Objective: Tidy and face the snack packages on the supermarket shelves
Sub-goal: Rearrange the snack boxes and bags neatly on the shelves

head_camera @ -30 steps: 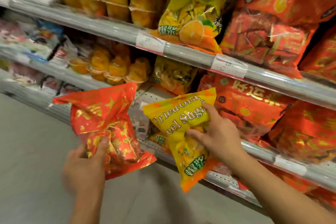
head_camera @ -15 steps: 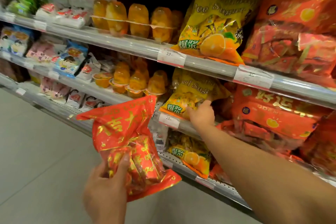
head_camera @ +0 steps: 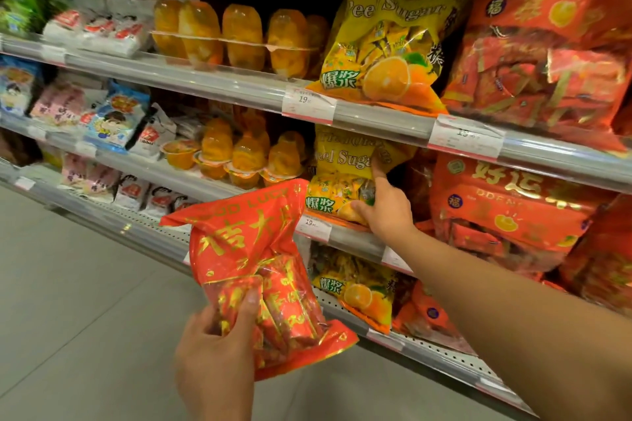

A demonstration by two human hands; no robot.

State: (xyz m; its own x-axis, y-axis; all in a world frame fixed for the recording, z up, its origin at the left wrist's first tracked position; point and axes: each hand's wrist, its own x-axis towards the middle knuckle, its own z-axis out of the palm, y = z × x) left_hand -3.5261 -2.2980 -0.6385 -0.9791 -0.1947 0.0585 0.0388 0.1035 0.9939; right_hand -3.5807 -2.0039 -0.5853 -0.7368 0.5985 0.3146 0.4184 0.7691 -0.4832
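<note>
Yellow bag (head_camera: pixel 345 178) stands faced on middle shelf (head_camera: pixel 355 239), right hand (head_camera: pixel 388 207) fingers spread against it; red bag (head_camera: pixel 263 277), pinched in left hand (head_camera: pixel 213 352) near the camera, remains unshelved.

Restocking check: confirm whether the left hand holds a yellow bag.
No: the left hand grips a red bag; the yellow bag sits on the shelf under the right hand.
</note>
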